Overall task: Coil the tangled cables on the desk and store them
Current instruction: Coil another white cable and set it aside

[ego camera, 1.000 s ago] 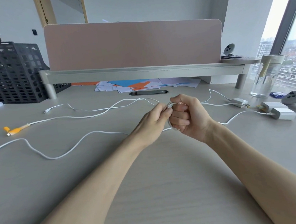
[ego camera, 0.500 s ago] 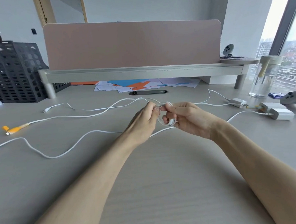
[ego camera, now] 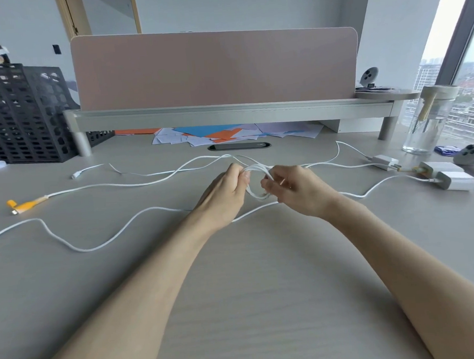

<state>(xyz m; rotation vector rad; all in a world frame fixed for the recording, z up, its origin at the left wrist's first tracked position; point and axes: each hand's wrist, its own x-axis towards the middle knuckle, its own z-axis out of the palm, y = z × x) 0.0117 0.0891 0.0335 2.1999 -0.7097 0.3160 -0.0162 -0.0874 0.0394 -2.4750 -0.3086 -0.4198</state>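
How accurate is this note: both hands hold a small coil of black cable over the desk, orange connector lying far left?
One detail is off: the cable is white, not black. The head view shows the left hand and right hand holding a small white cable coil over the desk, orange connector lying far left.

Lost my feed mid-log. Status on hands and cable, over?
Left hand and right hand both pinching white coil. Long cable tails loose across desk. White charger far right, clear of hands.
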